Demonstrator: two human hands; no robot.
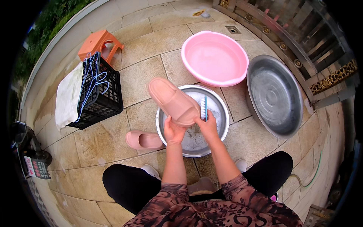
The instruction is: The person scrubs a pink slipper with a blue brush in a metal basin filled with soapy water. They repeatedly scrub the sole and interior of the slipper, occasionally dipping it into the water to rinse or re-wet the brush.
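Observation:
A pink slide sandal (175, 102) is held over a round metal basin (225, 113) of sudsy water. My left hand (173, 131) grips the sandal's lower edge from below. In my right hand (207, 124) is a blue scrub brush with white bristles (204, 106), held upright, while the fingertips touch the sandal's near right end. A second pink slide sandal (150, 140) lies on the tiles just left of the basin. How the fingers wrap under the held sandal is hidden.
A pink plastic basin (215, 56) and a large grey metal tub (273, 96) stand beyond and to the right. On the left are a black plastic crate (105, 99) with a white cloth (69, 96), blue hangers (92, 82) and an orange stool (96, 42). A green hose (314, 173) lies at right.

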